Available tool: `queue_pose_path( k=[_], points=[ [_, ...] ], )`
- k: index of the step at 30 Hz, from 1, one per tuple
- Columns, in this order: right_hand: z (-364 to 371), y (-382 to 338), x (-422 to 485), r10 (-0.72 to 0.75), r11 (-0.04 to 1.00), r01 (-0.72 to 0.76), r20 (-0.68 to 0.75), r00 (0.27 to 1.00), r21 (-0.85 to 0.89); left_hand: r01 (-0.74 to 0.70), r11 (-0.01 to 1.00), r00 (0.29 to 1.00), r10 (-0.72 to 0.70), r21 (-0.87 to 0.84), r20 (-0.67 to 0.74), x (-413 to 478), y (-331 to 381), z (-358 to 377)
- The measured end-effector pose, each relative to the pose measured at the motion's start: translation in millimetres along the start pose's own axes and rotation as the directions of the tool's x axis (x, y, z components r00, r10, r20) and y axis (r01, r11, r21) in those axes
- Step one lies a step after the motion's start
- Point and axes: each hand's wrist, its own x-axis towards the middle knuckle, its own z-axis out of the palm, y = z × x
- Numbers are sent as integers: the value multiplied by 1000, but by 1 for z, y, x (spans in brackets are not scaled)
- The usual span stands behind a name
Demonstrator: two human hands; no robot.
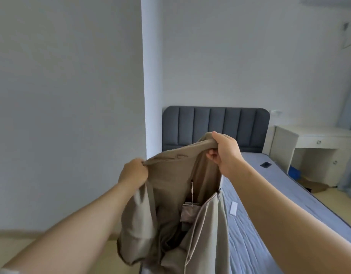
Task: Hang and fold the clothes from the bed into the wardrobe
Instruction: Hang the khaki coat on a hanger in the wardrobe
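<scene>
Your left hand (134, 172) and right hand (225, 150) each pinch the garment (170, 178) by its top edge, holding it up over the bed (259, 224). Slacken either pinch and it slumps lopsided, and the dangling tag (187, 213) could snag as you fold.
</scene>
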Motion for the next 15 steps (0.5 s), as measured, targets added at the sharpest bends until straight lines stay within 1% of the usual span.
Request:
queue_pose_path(
  k=[2, 3, 4, 5, 6, 7, 9, 10, 12, 14, 15],
  points=[
    [-1, 7, 3, 24, 999, -24, -15, 1000, -32, 118, 989, 993, -120, -85, -21, 10, -3, -15],
    [-1, 11, 5, 40, 997, -41, -17, 999, -65, 186, 968, 981, -192, -167, -20, 15, -1, -25],
    [-1, 15, 6, 62, 993, -63, -15, 998, -104, 247, 922, 968, -250, -298, 30, 19, 4, -35],
    [-1, 20, 8, 91, 986, -92, -12, 996, -140, 287, 845, 958, -265, -451, 113, 23, 11, -44],
    [0, 24, 9, 129, 976, -128, -7, 992, -177, 318, 757, 948, -247, -571, 200, 24, 21, -55],
    [2, 28, 9, 177, 961, -172, 4, 984, -218, 335, 692, 941, -211, -639, 265, 25, 33, -64],
    [9, 36, 7, 284, 914, -258, 40, 958, -312, 327, 631, 937, -116, -703, 331, 22, 56, -78],
    [12, 39, 5, 329, 891, -291, 57, 942, -348, 307, 626, 936, -64, -717, 345, 19, 66, -83],
    [17, 47, 2, 374, 863, -318, 73, 925, -392, 249, 643, 927, 60, -725, 371, 13, 80, -88],
    [20, 53, 0, 347, 857, -293, 55, 936, -425, 227, 659, 869, 196, -717, 455, 9, 85, -90],
    [21, 55, 0, 296, 866, -255, 30, 955, -431, 221, 664, 836, 248, -715, 489, 8, 85, -90]
  ],
)
